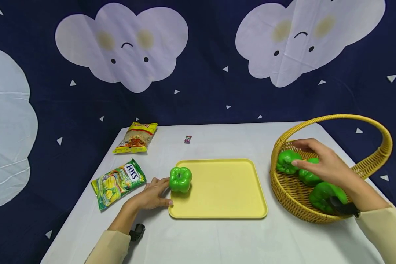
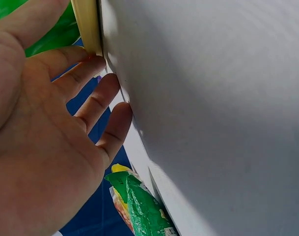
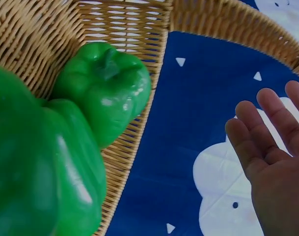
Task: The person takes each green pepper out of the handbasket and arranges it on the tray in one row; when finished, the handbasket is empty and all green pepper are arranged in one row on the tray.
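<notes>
A green bell pepper (image 1: 180, 179) stands at the left edge of the yellow tray (image 1: 224, 190). Beside that edge is my left hand (image 1: 153, 196), its fingers extended and the thumb at the tray's near left corner. In the left wrist view, its fingertips (image 2: 110, 84) rest along the white tabletop by the tray's rim. My right hand (image 1: 328, 163) hovers over the wicker basket (image 1: 274, 187), fingers loosely bent and holding nothing. Three green peppers lie in the basket: one at the back (image 1: 287, 162), a middle pepper (image 1: 307, 175) partly behind the hand, and a front pepper (image 1: 325, 194) partly covered by the wrist.
Left of the tray lies a green Fox's candy bag (image 1: 118, 183). Behind it sits a yellow snack packet (image 1: 136, 137). A tiny wrapped sweet (image 1: 187, 139) is beyond the tray. The basket's tall handle (image 1: 343, 116) arches over the right side.
</notes>
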A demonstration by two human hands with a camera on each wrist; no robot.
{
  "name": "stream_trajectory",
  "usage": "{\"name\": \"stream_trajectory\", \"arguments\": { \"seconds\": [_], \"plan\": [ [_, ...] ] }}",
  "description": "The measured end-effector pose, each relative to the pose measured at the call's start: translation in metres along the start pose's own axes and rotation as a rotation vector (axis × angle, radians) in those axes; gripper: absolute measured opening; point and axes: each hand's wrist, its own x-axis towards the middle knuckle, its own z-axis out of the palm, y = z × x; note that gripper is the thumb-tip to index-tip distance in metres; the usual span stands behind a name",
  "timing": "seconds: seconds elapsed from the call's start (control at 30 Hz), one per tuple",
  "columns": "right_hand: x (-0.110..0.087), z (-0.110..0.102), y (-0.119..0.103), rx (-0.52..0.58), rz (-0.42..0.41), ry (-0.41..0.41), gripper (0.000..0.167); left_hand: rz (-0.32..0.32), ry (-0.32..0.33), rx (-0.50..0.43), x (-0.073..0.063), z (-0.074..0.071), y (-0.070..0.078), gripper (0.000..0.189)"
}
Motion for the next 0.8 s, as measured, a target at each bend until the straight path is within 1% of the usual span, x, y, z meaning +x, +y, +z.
{"name": "stream_trajectory", "arguments": {
  "seconds": [0.1, 0.33, 0.43, 0.57, 0.67, 0.8],
  "plan": [
    [0.003, 0.003, 0.005, -0.01, 0.038, -0.034, 0.052, 0.001, 0.0, 0.0, 0.0, 0.0, -0.001, 0.084],
    [0.01, 0.013, 0.017, -0.046, 0.011, -0.071, 0.057, -0.004, -0.002, -0.004, -0.001, 0.001, -0.001, 0.085],
    [0.012, 0.016, 0.02, -0.061, 0.039, -0.113, 0.058, -0.006, 0.0, -0.008, -0.001, 0.001, 0.0, 0.085],
    [0.016, 0.02, 0.023, -0.044, 0.079, -0.174, 0.059, -0.008, 0.001, -0.007, -0.001, 0.001, 0.0, 0.085],
    [0.018, 0.022, 0.025, -0.028, 0.103, -0.202, 0.06, -0.012, 0.001, -0.004, -0.001, 0.001, 0.0, 0.085],
    [0.021, 0.024, 0.029, -0.037, 0.122, -0.229, 0.061, -0.013, 0.002, -0.003, -0.001, 0.001, 0.0, 0.085]
  ]
}}
